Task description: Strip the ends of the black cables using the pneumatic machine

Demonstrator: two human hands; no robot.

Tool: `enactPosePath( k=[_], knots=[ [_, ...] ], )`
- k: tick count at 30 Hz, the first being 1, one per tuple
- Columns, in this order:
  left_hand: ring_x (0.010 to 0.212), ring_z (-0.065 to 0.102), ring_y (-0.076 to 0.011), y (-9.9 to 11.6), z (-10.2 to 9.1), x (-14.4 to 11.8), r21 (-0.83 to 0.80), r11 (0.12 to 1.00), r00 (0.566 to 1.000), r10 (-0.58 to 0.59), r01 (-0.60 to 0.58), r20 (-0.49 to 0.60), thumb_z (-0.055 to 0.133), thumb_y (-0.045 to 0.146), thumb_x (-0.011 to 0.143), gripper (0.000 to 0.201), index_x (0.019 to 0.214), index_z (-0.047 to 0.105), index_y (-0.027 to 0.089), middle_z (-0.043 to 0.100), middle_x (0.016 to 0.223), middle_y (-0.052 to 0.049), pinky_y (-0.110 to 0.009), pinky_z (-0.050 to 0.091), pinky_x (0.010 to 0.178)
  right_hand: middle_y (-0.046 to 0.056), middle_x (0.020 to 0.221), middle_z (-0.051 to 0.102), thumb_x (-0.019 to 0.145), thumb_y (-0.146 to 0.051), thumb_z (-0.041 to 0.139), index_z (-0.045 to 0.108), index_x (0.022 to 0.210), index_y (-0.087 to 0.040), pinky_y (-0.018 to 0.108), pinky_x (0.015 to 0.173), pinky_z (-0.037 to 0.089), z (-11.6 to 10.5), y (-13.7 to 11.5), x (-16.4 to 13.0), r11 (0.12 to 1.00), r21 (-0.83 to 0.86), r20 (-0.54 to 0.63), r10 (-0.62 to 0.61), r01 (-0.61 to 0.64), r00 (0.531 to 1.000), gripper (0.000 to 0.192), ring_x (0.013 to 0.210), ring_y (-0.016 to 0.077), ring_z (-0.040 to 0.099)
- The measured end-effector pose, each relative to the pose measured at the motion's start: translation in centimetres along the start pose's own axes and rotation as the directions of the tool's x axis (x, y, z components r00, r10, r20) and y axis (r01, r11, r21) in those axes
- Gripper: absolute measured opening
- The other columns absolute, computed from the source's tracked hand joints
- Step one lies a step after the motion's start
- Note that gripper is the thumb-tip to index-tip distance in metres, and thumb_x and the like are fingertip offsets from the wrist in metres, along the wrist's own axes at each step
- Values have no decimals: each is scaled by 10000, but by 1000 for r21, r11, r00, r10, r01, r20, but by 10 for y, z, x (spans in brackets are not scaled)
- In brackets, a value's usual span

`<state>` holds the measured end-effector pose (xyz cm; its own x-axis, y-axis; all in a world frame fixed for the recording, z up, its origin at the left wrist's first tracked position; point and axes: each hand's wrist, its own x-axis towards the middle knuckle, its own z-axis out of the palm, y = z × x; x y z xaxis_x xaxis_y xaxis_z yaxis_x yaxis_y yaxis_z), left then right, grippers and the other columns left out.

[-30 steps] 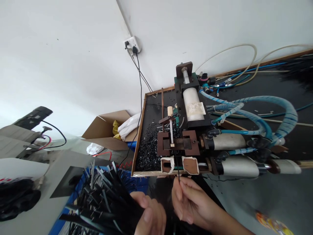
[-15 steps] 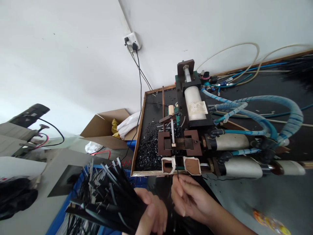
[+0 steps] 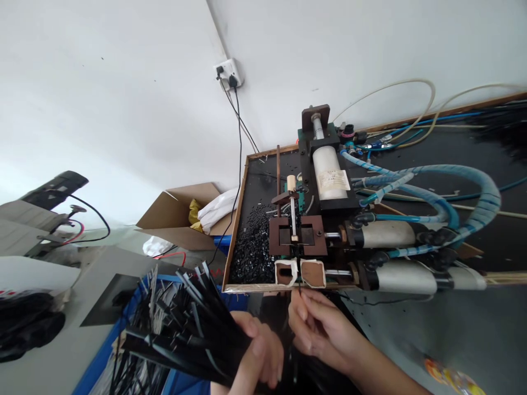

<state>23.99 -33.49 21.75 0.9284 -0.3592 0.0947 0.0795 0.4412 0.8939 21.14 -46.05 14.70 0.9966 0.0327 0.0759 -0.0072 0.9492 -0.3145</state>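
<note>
Left hand (image 3: 257, 356): clenched around a fanned bundle of black strips (image 3: 181, 334).
Right hand (image 3: 319, 329): pinches one strip at the machine's slot (image 3: 300, 272) just above.
Care: probably feed it straight, fingertips clear.

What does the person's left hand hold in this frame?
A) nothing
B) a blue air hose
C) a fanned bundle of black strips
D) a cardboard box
C: the left hand grips a bundle of black strips that fan out to the left, well away from the blue hoses and the cardboard box.
</note>
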Motion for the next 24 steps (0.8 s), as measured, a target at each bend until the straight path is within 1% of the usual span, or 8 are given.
enactPosePath(
  k=[3, 7, 10, 13, 16, 20, 22, 24],
  knots=[
    [389, 325, -72, 0, -3, -1, -61, 998, 999, -27, 30, 45, 683, 231, 1000, 43, 970, 666, 257, 418, 520, 97, -162, 427, 458, -45, 537, 601, 1015, -475, 723, 572, 791, -193, 172, 388, 266, 1, 0, -4, 1000, -20, 3, -1, 1, 1000, 391, 354, 51, 253],
    [401, 401, -78, 0, -6, -9, -37, 998, 997, -52, 54, 56, 679, 192, 994, 52, 992, 674, 244, 483, 528, 84, -184, 467, 479, 8, 605, 699, 1009, -471, 723, 578, 784, -185, 171, 375, 303, 2, 5, -12, 999, -36, -20, -20, 20, 1000, 391, 343, 47, 320],
    [406, 429, -81, 1, -8, -17, -53, 996, 997, -68, 71, 43, 699, 186, 983, 57, 978, 670, 235, 503, 536, 77, -197, 461, 480, 113, 872, 817, 1027, -480, 685, 573, 795, -178, 185, 355, 299, 4, 7, -20, 993, -109, -73, -59, 51, 996, 398, 330, 36, 398],
    [404, 438, -95, 4, -13, -20, -94, 993, 997, -76, 78, 20, 753, 154, 932, 126, 965, 671, 244, 485, 538, 80, -223, 450, 472, 168, 1101, 820, 1046, -534, 639, 589, 800, -166, 202, 368, 267, 10, 2, -26, 922, -384, -170, -131, 57, 977, 446, 356, 28, 437],
    [384, 425, -111, 10, -15, -21, -127, 990, 998, -66, 66, 3, 793, 206, 912, 127, 923, 678, 261, 461, 509, 74, -240, 392, 435, 131, 986, 834, 1014, -631, 636, 619, 773, -173, 227, 412, 285, 16, -9, -30, 734, -678, -239, -173, -36, 955, 518, 407, 63, 430],
    [373, 422, -125, 12, -7, -30, -111, 994, 999, -27, 23, -35, 818, 358, 914, 159, 868, 693, 269, 479, 478, 54, -249, 330, 410, 98, 781, 811, 1029, -590, 572, 665, 707, -195, 314, 642, 461, 21, -22, -36, 456, -877, -292, -252, -152, 923, 518, 683, 222, 672],
    [398, 456, -119, 7, 2, -41, -79, 997, 998, -16, 11, -65, 818, 308, 921, 122, 887, 714, 253, 508, 497, 49, -240, 347, 434, 83, 718, 780, 1049, -499, 525, 625, 662, -213, 328, 648, 422, 20, -28, -43, 194, -936, -338, -262, -293, 904, 491, 695, 248, 683],
    [433, 485, -102, -5, 12, -54, -65, 998, 995, -20, 14, -101, 815, 264, 932, 97, 903, 728, 232, 525, 523, 48, -219, 347, 462, 75, 687, 753, 1059, -409, 475, 554, 649, -228, 329, 615, 352, 16, -32, -53, -93, -902, -387, -262, -422, 884, 455, 645, 246, 667]
  ],
)
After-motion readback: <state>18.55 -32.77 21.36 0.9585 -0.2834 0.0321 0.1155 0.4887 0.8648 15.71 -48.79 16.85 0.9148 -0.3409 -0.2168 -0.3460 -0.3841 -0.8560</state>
